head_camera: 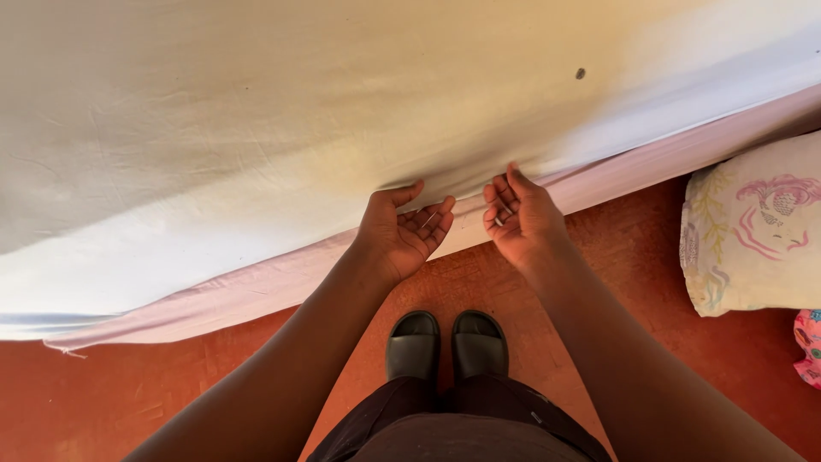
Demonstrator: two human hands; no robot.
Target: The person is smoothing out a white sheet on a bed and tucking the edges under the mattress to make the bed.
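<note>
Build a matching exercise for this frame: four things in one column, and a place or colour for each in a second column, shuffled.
Things:
1. white sheet
2. pillow
3. shoes
4. left hand

Descriptions:
A. black, side by side on the red floor
B. palm up at the sheet's edge, beside the right hand
C. on the floor at right, pale with a pink print
D. spread over the bed, filling the upper frame

Pairs: 1-D, 2-C, 3-A, 4-B

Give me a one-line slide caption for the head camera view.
Both palms up, left hand and right hand reach under the white sheet edge, black shoes on red floor.
</note>
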